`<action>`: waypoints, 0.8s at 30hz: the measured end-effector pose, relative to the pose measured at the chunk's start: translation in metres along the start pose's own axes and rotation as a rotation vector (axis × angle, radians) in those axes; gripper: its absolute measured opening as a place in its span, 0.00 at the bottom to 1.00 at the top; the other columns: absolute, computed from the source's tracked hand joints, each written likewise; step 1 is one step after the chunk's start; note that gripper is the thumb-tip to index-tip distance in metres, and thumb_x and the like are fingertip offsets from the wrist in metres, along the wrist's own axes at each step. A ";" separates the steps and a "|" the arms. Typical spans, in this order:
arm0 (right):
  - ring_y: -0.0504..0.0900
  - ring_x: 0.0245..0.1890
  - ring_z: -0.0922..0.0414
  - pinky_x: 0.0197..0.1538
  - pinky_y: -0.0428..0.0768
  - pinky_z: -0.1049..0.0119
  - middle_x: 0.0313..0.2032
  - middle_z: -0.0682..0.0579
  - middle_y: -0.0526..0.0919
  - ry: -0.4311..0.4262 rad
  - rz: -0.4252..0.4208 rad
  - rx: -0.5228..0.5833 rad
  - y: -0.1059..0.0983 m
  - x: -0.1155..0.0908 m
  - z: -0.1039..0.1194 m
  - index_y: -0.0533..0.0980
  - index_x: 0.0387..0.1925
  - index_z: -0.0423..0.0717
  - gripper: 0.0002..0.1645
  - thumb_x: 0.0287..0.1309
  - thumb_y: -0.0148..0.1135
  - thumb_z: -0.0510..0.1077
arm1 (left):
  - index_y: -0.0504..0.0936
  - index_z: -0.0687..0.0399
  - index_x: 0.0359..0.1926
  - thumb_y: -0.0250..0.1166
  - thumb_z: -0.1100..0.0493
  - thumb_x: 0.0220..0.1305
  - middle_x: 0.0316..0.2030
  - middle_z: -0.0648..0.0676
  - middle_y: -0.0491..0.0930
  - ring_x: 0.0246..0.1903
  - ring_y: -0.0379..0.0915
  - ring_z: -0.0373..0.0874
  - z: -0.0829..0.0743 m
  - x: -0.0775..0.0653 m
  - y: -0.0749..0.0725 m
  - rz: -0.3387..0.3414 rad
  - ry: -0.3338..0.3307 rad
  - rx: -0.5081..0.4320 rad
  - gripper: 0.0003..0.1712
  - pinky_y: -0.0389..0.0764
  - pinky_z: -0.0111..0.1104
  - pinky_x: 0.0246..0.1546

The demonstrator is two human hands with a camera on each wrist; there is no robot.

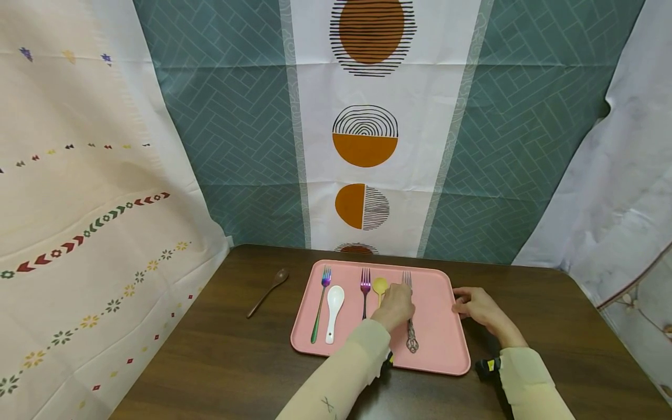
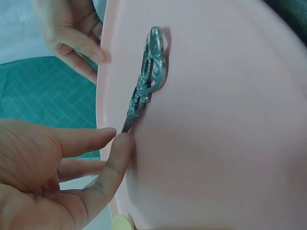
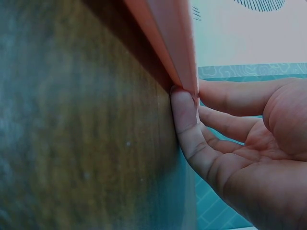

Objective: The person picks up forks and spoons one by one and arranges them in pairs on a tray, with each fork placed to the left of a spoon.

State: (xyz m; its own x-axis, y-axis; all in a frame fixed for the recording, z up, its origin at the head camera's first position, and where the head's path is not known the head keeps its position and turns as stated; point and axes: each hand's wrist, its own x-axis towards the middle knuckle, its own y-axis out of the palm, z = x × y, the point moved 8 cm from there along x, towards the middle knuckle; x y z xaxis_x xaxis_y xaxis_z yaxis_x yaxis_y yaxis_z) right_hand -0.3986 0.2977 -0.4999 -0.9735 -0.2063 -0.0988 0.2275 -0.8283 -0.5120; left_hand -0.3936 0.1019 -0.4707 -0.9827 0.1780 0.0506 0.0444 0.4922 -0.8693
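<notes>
A silver fork (image 1: 412, 338) with an ornate handle lies on the pink tray (image 1: 438, 350), its tines toward the far rim. My left hand (image 1: 396, 306) pinches its shaft between thumb and a finger; the left wrist view shows the patterned handle (image 2: 151, 67) extending beyond the fingertips. My right hand (image 1: 480, 308) is at the tray's right rim. In the right wrist view, its thumb and a finger pinch that rim (image 3: 184, 57). Just left of my left hand is a yellow spoon (image 1: 380, 284), its handle partly hidden by the hand.
Also on the tray are a purple fork (image 1: 365, 280), a white spoon (image 1: 335, 300) and a rainbow-coloured fork (image 1: 321, 297). A wooden spoon (image 1: 275, 282) lies on the dark wooden table (image 1: 210, 350), left of the tray. Patterned cloths (image 1: 231, 116) hang behind.
</notes>
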 end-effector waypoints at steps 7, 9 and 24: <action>0.87 0.34 0.49 0.44 0.87 0.53 0.36 0.42 0.81 -0.002 0.003 0.001 0.000 0.000 0.000 0.64 0.65 0.15 0.34 0.61 0.62 0.29 | 0.81 0.61 0.24 0.70 0.67 0.62 0.20 0.52 0.73 0.14 0.66 0.39 0.003 -0.002 -0.001 0.020 -0.040 -0.053 0.10 0.66 0.28 0.13; 0.87 0.35 0.49 0.45 0.87 0.53 0.36 0.41 0.81 -0.001 0.003 -0.005 0.000 0.000 0.000 0.64 0.65 0.15 0.34 0.61 0.61 0.29 | 0.80 0.61 0.24 0.70 0.67 0.63 0.19 0.52 0.72 0.13 0.65 0.39 0.003 -0.003 -0.002 0.035 -0.036 -0.073 0.11 0.65 0.28 0.13; 0.88 0.35 0.48 0.45 0.87 0.53 0.37 0.41 0.81 -0.002 0.006 -0.011 0.000 -0.001 0.002 0.63 0.65 0.15 0.34 0.63 0.61 0.30 | 0.86 0.59 0.58 0.68 0.62 0.71 0.47 0.57 0.88 0.31 0.78 0.39 0.023 0.003 -0.058 0.025 0.053 -0.166 0.17 0.76 0.29 0.28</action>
State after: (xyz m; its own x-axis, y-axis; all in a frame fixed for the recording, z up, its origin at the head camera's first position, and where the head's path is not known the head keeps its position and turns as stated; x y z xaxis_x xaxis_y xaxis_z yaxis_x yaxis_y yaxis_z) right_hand -0.3972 0.2968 -0.4979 -0.9720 -0.2125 -0.1003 0.2333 -0.8210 -0.5211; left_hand -0.4037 0.0544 -0.4314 -0.9704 0.2341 0.0598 0.1018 0.6206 -0.7775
